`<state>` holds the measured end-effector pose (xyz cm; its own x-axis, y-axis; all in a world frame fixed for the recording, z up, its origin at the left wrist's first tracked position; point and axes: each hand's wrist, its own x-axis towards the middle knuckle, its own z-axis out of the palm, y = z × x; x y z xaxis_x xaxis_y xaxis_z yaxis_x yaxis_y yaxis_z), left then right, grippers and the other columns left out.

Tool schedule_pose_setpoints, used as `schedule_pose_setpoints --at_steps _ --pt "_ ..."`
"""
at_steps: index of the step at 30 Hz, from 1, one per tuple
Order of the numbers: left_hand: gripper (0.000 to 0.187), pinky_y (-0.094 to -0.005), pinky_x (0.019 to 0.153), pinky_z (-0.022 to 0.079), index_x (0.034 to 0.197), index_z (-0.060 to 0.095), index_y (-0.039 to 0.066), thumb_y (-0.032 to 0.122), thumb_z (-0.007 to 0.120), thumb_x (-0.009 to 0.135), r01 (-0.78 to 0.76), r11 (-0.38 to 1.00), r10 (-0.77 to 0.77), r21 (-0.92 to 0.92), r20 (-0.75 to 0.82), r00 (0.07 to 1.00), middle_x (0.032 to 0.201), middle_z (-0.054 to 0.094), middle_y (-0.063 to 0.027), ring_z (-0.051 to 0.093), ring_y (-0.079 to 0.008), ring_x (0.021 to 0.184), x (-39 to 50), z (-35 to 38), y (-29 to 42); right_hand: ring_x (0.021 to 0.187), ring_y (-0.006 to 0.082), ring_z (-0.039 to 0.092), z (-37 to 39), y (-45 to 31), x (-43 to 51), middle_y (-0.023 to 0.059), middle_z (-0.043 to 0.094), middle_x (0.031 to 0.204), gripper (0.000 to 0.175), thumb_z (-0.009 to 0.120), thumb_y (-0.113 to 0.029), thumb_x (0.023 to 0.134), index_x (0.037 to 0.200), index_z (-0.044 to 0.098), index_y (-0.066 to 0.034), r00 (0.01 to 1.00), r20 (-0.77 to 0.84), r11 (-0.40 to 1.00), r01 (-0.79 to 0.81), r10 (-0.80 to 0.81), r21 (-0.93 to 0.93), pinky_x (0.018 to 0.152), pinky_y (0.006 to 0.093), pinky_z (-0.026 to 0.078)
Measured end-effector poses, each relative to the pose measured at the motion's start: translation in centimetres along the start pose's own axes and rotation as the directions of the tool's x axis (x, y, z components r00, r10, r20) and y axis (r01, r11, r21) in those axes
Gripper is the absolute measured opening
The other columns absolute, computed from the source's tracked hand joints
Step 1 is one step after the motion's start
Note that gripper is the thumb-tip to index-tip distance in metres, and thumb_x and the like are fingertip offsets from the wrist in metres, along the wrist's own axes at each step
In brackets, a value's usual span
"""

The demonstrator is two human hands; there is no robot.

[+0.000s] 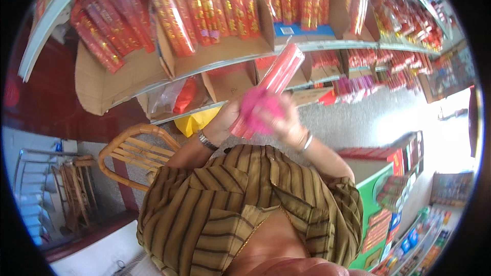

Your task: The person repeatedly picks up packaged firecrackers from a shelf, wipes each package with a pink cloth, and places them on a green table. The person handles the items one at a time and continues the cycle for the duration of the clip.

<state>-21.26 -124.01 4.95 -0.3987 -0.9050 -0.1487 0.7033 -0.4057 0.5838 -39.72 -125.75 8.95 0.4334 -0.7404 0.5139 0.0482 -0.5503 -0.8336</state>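
A red bundle in clear plastic wrap point(282, 69) slants up and to the right between my hands. My left hand point(226, 119), with a watch on its wrist, holds its lower part. A pink cloth point(259, 109) is wrapped or pressed around the bundle's middle. My right hand point(284, 120), blurred and with a bracelet on its wrist, presses on the pink cloth. Beyond them stand red packets with gold lettering point(207, 4) in open cardboard boxes point(226, 51) on the upper shelf.
A lower shelf point(180, 115) holds boxes with red packets. A yellow bag point(195, 120) lies beneath it. A bamboo chair point(134, 134) stands at my left. At my right are a green counter point(364, 218) and low shelves of goods point(418, 237).
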Motion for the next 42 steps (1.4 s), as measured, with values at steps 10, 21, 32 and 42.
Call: schedule_pose_setpoints --at_steps 10,21,32,42 --pt "0.062 -0.0331 0.075 0.052 0.137 0.041 0.004 0.038 0.064 0.092 0.21 0.972 -0.228 0.104 0.224 0.948 0.109 0.057 -0.0088 0.057 -0.0169 0.085 2.3 0.1 -4.1 0.117 0.0258 0.053 -7.3 3.3 -1.5 0.0136 0.056 0.123 0.043 0.067 0.004 0.078 0.12 0.061 -0.0016 0.835 -0.54 0.971 -0.202 0.105 -0.125 0.101 0.0344 0.042" --pt "0.067 -0.0398 0.085 0.057 0.14 0.033 0.006 0.026 0.07 0.088 0.182 0.949 -0.25 0.256 0.266 0.931 0.121 0.058 -0.0213 0.067 -0.0329 0.1 5.7 6.1 -15.6 0.118 0.0274 0.052 -17.1 -4.9 -16.4 0.0149 0.055 0.124 0.046 0.067 0.006 0.072 0.118 0.063 -0.0007 0.753 -0.657 0.913 -0.292 0.035 -0.286 0.102 0.0356 0.04" --pt "0.067 -0.0373 0.091 0.054 0.134 0.048 0.005 0.06 0.034 0.098 0.664 0.726 -0.676 0.181 0.367 0.639 0.117 0.062 -0.0141 0.063 -0.0233 0.108 2.9 16.7 -36.0 0.101 0.0354 0.062 -17.3 -14.5 -37.0 0.0204 0.056 0.121 0.042 0.077 -0.02 0.073 0.113 0.067 -0.013 0.995 -0.08 0.582 -0.098 0.057 -0.807 0.083 0.0415 0.055" --pt "0.064 -0.0422 0.076 0.06 0.131 0.048 0.002 0.054 0.025 0.102 0.651 0.608 -0.786 0.454 0.227 0.576 0.11 0.064 -0.0158 0.069 -0.0283 0.091 2.5 24.6 -46.2 0.101 0.0378 0.063 -23.7 -16.4 -47.1 0.0212 0.058 0.113 0.043 0.078 -0.012 0.069 0.11 0.067 -0.0116 0.738 -0.675 0.567 -0.544 -0.027 -0.618 0.084 0.0423 0.057"
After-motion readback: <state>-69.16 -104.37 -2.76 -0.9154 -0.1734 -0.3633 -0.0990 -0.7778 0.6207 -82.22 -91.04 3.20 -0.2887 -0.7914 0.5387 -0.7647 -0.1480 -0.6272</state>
